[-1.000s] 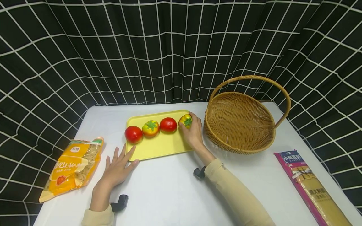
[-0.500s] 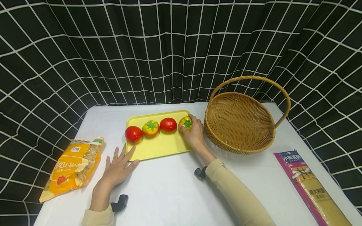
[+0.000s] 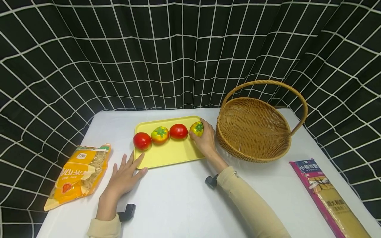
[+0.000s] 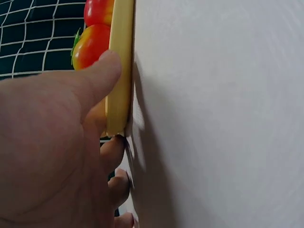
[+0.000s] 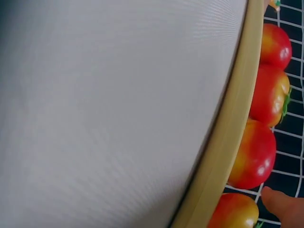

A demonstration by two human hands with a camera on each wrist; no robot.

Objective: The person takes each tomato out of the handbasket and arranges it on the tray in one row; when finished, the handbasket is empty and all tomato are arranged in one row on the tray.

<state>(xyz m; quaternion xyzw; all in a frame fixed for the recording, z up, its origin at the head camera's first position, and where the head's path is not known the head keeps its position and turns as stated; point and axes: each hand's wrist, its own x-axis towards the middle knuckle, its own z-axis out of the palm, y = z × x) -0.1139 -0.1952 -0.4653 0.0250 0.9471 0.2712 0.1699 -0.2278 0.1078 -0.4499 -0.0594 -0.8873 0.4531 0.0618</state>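
Note:
Several red-and-yellow tomatoes lie in a row in a yellow tray. My right hand holds the rightmost tomato, thumb on its left side and fingers around its right; its green stem end faces up. A red tomato sits just left of it, then a stem-up tomato and another red one at the tray's left end. My left hand lies with fingers spread at the tray's near left corner. Its thumb touches the tray's rim in the left wrist view.
A wicker basket with a tall handle stands right of the tray, tipped toward me. An orange bag of noodles lies at the left, and a long pack of pasta at the right. A black gridded curtain hangs behind the white table.
The right hand and the tomato in it have shifted and turned very slightly at the tray's right end. My left hand stays at the tray's corner.

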